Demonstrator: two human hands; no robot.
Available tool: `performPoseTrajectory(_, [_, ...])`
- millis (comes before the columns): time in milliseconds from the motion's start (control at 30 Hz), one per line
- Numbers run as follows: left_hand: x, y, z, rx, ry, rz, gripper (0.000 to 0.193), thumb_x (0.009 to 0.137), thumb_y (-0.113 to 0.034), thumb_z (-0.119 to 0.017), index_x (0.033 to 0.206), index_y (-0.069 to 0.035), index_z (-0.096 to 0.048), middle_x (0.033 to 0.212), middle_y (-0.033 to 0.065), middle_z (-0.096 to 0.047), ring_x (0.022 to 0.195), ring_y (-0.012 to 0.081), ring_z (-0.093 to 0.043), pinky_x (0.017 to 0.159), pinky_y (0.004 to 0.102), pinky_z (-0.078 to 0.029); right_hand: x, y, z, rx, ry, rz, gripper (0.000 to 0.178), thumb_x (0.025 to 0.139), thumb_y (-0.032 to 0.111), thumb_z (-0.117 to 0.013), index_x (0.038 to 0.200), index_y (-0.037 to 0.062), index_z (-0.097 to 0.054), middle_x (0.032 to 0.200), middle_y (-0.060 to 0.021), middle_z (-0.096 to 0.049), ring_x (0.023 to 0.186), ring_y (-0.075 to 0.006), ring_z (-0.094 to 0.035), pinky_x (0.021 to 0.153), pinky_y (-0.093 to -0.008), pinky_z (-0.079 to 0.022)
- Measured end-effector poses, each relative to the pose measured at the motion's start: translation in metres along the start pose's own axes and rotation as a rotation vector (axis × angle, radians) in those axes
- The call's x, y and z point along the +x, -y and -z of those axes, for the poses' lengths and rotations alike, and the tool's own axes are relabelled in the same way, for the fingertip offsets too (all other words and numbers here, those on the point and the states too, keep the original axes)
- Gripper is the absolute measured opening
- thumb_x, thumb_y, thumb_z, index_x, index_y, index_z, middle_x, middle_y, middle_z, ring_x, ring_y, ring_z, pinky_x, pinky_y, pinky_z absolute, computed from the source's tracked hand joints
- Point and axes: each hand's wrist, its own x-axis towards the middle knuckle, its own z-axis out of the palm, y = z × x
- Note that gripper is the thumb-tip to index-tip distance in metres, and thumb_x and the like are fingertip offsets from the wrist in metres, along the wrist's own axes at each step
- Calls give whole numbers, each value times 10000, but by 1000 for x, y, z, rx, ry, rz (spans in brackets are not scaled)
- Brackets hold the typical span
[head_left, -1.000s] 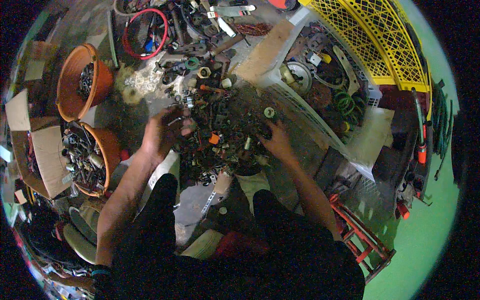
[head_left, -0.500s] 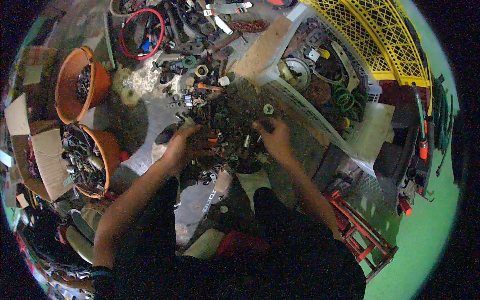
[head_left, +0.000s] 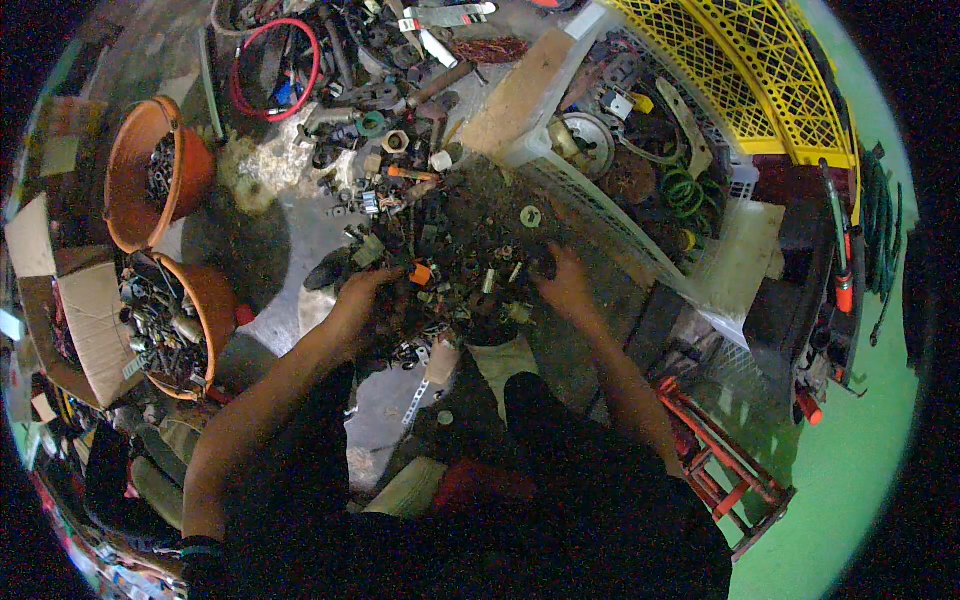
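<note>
A heap of small dark hardware and metal parts (head_left: pixel 455 262) lies on the floor in front of me, between my hands. At its left side my left hand (head_left: pixel 362 298) rests with fingers stretched out over the parts. A small orange piece (head_left: pixel 420 274) lies right by its fingertips. My right hand (head_left: pixel 566 285) is at the heap's right edge, its thumb and finger apart and curved beside something dark that I cannot make out. A short silvery cylinder (head_left: pixel 489 281) stands out among the parts, and a pale round washer-like disc (head_left: pixel 530 217) lies beyond.
Two orange buckets (head_left: pixel 202 165) (head_left: pixel 215 310) with metal parts stand at left beside an open cardboard box (head_left: pixel 98 325). A white crate (head_left: pixel 625 225) and a yellow crate (head_left: pixel 740 75) are at right. A red hose loop (head_left: pixel 316 60) lies far off; a red metal frame (head_left: pixel 710 450) is near right.
My left hand has drawn slightly back, with its fingers straighter and the orange piece more exposed. My right hand has shifted a little right and nearer. The view has moved slightly.
</note>
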Motion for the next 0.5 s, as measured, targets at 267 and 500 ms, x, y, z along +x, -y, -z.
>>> performPoseTrajectory(267, [-8, -8, -9, 86, -20, 39, 233, 890, -318, -547, 904, -86, -558, 658, 8, -513, 504, 129, -471, 416, 261, -341, 23, 49, 39, 56, 301, 72, 450, 815, 105, -577, 1260, 109, -511, 1159, -197, -574, 1034, -380, -560, 899, -446, -451])
performPoseTrajectory(500, [-2, -6, -1, 69, 2, 48, 248, 898, -324, -526, 934, -80, -556, 658, 22, -522, 499, 137, -476, 404, 260, -338, 24, 35, 34, 84, 230, 179, 462, 787, 127, -637, 1233, 70, -529, 1125, -201, -600, 1017, -360, -584, 898, -429, -457])
